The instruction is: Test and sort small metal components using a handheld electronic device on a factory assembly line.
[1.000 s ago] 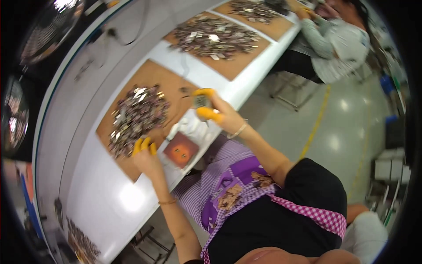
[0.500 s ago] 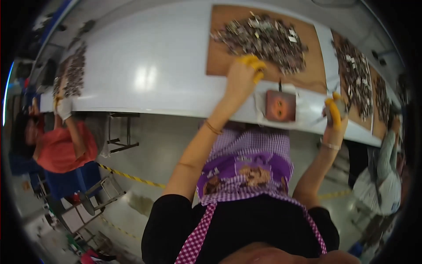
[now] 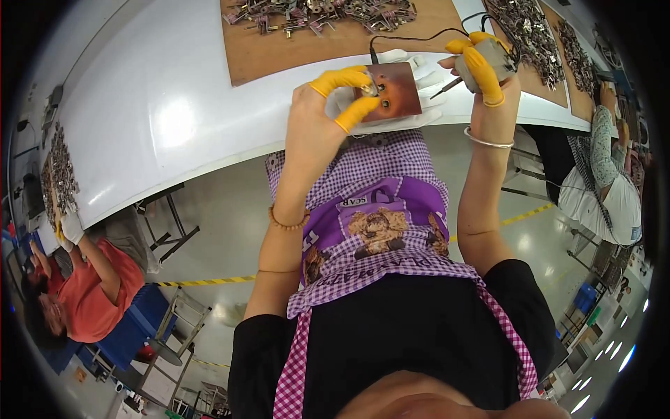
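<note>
My left hand [image 3: 317, 122], in yellow finger covers, pinches a small metal part [image 3: 369, 89] between thumb and finger. It is right at the left edge of a reddish-brown square box [image 3: 405, 94], which has two small metal-rimmed openings in its top. My right hand [image 3: 488, 77] also wears yellow finger covers and is closed around a grey rounded object [image 3: 483, 64]. A thin, dark pointed rod [image 3: 447, 88] sticks out from that grip toward the box. The exact kind of tool is unclear.
White gloves [image 3: 430, 101] lie beneath and around the box. A black cable [image 3: 419, 38] runs from it toward my right hand. Piles of small metal parts [image 3: 317, 12] cover brown boards [image 3: 251, 56] on the white table [image 3: 139, 112]. Other people [image 3: 105, 293] sit left and right.
My left hand has come from the edge of the parts pile to the box, with a metal part now visible in it. The view has shifted, and my right hand stays to the right of the box.
</note>
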`<state>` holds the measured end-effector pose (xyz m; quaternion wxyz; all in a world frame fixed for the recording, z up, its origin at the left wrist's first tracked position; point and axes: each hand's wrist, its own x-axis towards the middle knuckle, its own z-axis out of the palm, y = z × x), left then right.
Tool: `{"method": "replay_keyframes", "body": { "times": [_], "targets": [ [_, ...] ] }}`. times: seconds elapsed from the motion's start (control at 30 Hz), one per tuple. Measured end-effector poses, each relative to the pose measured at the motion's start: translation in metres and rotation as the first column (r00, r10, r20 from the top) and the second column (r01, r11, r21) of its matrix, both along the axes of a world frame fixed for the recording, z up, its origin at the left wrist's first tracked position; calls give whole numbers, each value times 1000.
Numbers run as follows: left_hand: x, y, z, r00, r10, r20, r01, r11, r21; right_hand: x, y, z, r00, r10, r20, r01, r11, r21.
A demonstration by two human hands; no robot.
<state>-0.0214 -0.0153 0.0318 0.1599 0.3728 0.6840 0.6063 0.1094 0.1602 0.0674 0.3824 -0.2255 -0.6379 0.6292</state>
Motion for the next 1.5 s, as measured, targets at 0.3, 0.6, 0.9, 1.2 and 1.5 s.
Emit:
{"method": "replay_keyframes", "body": {
  "times": [0.3,0.6,0.9,1.2,1.5],
  "targets": [
    [25,22,-5,924,-102,-369,56,989,-134,-10,-25,13,992,-96,-80,97,995,12],
    [32,25,-5,925,-69,-373,-9,979,-203,-20,-38,-2,973,64,-221,-29,987,158],
    [29,24,-7,940,-72,-333,9,983,-185,-24,-41,-2,989,61,-132,-45,991,125],
    [30,23,-7,941,-42,-336,-6,990,-141,-34,-42,-4,994,41,-102,-3,937,350],
    [28,22,-11,930,-30,-367,-15,993,-121,-25,-46,-8,993,94,67,-116,851,511]
  ]
}}
